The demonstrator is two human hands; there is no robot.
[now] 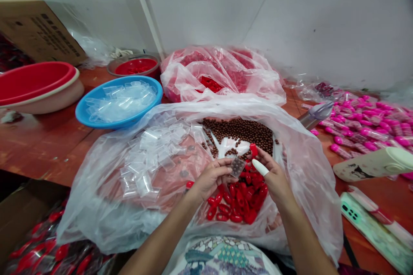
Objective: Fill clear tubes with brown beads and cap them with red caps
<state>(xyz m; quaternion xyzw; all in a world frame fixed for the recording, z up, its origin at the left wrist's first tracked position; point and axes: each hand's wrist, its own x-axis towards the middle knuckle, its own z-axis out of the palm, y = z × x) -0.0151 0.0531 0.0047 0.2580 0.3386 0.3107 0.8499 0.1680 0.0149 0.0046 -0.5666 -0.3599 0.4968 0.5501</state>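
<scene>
1. My left grip [214,176] is pinched, thumb and fingers together, on a clear container [238,166]; dark beads show through its wall.
2. My right grip [272,176] is closed at the fingertips on a red piece [254,150], just beside that container at about 1 o'clock from it. A white finger cover [260,167] sits on the thumb.
3. Taking the space between my hands as the dial's centre, loose brown beads [248,129] spread at 12, with a white scoop [229,148] lying among them.
4. At 6, close below my fingers, I have a heap of red loop pieces [238,202].
5. At 9, more clear containers [155,146] lie piled on the plastic sheet [93,210] that rests over the surface [35,144].
6. Farther off at 10 is a blue bowl [84,114] full of clear pieces; at 12, beyond the beads, a bulging plastic bag [222,66] with red contents.
7. Between 2 and 3, pink-capped tubes [371,124] lie scattered; a pale bottle [371,165] leans at 3, and a phone [374,225] lies at 4.
</scene>
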